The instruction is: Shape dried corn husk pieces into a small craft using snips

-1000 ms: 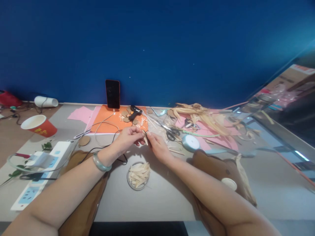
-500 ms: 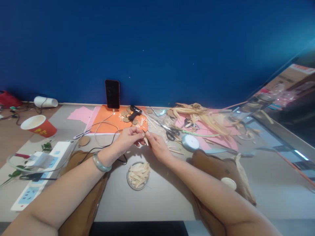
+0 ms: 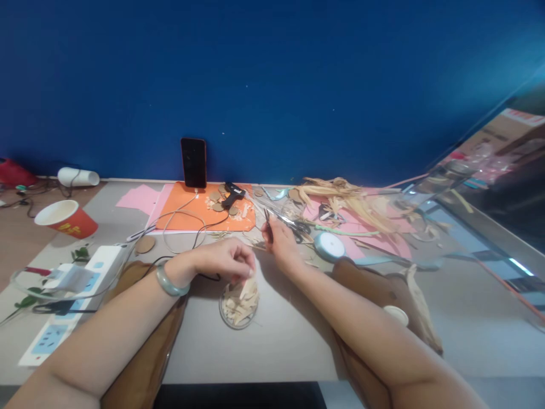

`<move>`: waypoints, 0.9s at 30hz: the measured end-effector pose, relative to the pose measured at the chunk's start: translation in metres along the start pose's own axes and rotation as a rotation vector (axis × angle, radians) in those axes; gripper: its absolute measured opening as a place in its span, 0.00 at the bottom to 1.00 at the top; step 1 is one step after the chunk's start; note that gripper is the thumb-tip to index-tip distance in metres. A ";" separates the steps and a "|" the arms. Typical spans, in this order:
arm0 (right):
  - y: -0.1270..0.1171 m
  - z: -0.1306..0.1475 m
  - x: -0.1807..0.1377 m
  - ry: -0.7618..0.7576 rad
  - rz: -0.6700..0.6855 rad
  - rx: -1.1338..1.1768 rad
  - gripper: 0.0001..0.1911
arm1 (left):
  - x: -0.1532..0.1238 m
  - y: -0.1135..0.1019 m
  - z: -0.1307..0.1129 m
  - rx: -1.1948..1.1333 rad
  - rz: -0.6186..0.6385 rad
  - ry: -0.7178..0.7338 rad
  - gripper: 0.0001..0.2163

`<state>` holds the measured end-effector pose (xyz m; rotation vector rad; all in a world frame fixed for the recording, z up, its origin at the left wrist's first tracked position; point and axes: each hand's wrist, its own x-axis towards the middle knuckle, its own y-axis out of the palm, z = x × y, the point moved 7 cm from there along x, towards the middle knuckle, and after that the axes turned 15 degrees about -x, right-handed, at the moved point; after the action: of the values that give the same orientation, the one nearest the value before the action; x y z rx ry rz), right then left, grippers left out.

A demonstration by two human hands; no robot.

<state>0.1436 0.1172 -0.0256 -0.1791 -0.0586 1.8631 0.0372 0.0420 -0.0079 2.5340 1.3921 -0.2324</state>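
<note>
My left hand (image 3: 227, 262) hangs with curled fingers over a small round dish (image 3: 225, 316) of cut straw pieces and pinches one pale straw piece (image 3: 246, 286) just above the pile. Farther back, my right hand (image 3: 281, 243) is closed around a thin dark tool (image 3: 267, 219) that sticks up from its fingers. That hand lies beside the black-handled scissors (image 3: 300, 229). A green bangle (image 3: 167, 281) is on my left wrist.
A phone (image 3: 193, 162) leans on the blue wall behind an orange sheet (image 3: 187, 213) with a black glue gun (image 3: 233, 196) and card discs. Dried straw (image 3: 349, 200) covers pink paper at the right, near a ribbon roll (image 3: 330, 245). A red cup (image 3: 66, 218) and power strip (image 3: 68, 301) sit left.
The hands have parted. My left hand dropped toward the dish with the straw piece, and my right hand moved back toward the scissors and now grips a thin dark tool.
</note>
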 end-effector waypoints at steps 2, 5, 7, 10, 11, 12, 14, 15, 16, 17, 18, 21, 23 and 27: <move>0.000 -0.001 0.002 0.001 -0.001 0.008 0.28 | -0.004 0.009 0.006 0.125 0.122 -0.059 0.03; 0.000 -0.003 0.003 -0.007 0.003 0.001 0.28 | -0.007 0.012 0.011 0.221 0.159 -0.117 0.04; 0.000 -0.004 0.004 -0.011 0.001 -0.012 0.28 | -0.007 0.011 0.014 0.251 0.149 -0.162 0.03; -0.001 -0.005 0.007 -0.011 -0.008 -0.026 0.28 | -0.001 0.004 0.016 0.281 0.085 -0.163 0.07; -0.002 -0.005 0.008 -0.013 -0.010 -0.030 0.28 | 0.003 -0.003 0.014 0.289 0.025 -0.121 0.09; -0.003 -0.005 0.009 -0.020 -0.017 -0.035 0.28 | 0.007 -0.012 0.011 0.294 -0.076 -0.052 0.10; -0.004 -0.005 0.011 -0.033 -0.035 -0.043 0.28 | 0.011 -0.037 0.003 0.316 -0.361 0.116 0.11; -0.005 -0.005 0.011 -0.037 -0.042 -0.042 0.28 | 0.011 -0.048 -0.001 0.372 -0.507 0.196 0.10; -0.005 -0.005 0.012 -0.035 -0.045 -0.035 0.28 | 0.010 -0.056 -0.006 0.485 -0.624 0.268 0.10; -0.004 -0.005 0.012 -0.031 -0.044 -0.023 0.28 | 0.010 -0.059 -0.011 0.631 -0.713 0.334 0.11; -0.004 -0.005 0.012 -0.025 -0.039 -0.009 0.28 | 0.011 -0.061 -0.013 0.760 -0.772 0.357 0.12; -0.003 -0.005 0.012 -0.017 -0.022 0.034 0.28 | 0.021 -0.057 -0.010 1.031 -0.788 0.282 0.13; -0.003 -0.004 0.011 -0.014 -0.012 0.054 0.28 | 0.028 -0.053 -0.005 1.116 -0.764 0.214 0.12; -0.005 -0.002 0.009 -0.016 -0.016 0.059 0.28 | 0.034 -0.051 0.003 1.152 -0.752 0.154 0.12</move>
<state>0.1463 0.1276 -0.0277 -0.1227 -0.0166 1.8477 0.0119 0.0954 -0.0259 2.5521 2.8284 -1.3137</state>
